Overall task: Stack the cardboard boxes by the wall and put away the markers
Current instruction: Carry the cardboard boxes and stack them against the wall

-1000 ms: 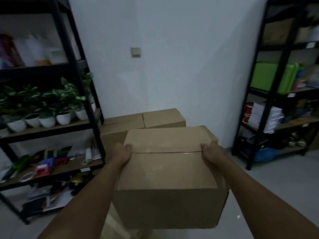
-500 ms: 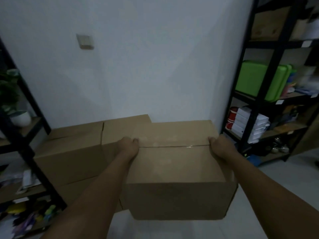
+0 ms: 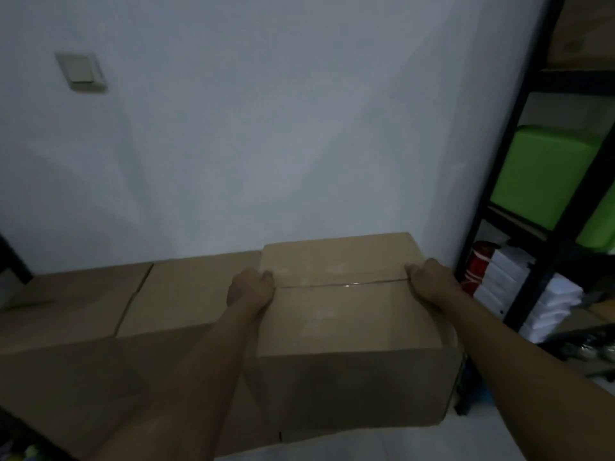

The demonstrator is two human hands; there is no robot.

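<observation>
I hold a taped brown cardboard box [image 3: 346,331] in front of me, close to the white wall. My left hand [image 3: 249,289] grips its left side near the tape seam, and my right hand [image 3: 431,281] grips its right side. To the left, larger cardboard boxes [image 3: 133,304] stand against the wall, their tops about level with the held box. The held box overlaps their right end. No markers are in view.
A black metal shelf rack [image 3: 545,227] stands at the right, holding a green case [image 3: 545,171], white boxes [image 3: 519,287] and a red item. A wall switch [image 3: 81,72] sits at upper left. Pale floor shows below the box at bottom right.
The view has swung right and closer to the wall. The left plant shelf has left the frame. The held box has moved nearer the wall, beside the stacked boxes.
</observation>
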